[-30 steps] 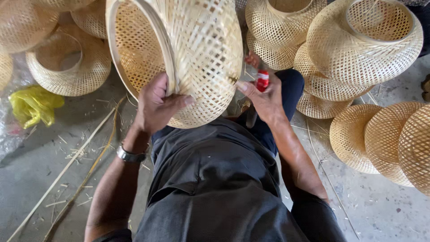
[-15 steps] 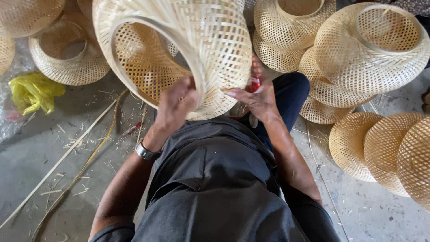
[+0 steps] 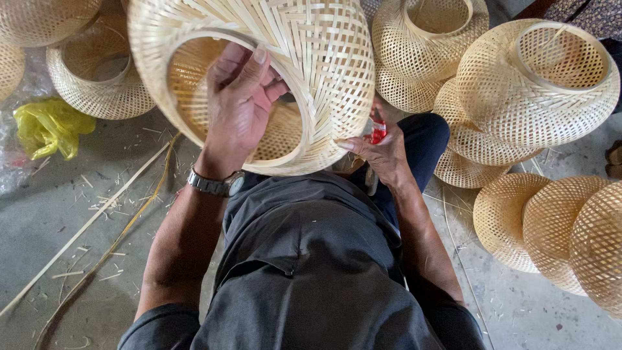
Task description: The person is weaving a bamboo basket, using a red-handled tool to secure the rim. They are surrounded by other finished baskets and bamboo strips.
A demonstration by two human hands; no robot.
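Left hand (image 3: 236,104) shifted up inside woven bamboo shade (image 3: 304,71), gripping rim; right hand (image 3: 382,152) clamps red-handled tool (image 3: 378,129) against shade edge.

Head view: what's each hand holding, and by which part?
Left hand holds the woven bamboo shade by its open rim. Right hand steadies its lower side and has a small red-handled tool.

Grey concrete floor (image 3: 84,214), littered with bamboo slivers (image 3: 97,223); woven bamboo shades (image 3: 538,84) piled around; yellow plastic bag (image 3: 48,126) at left.
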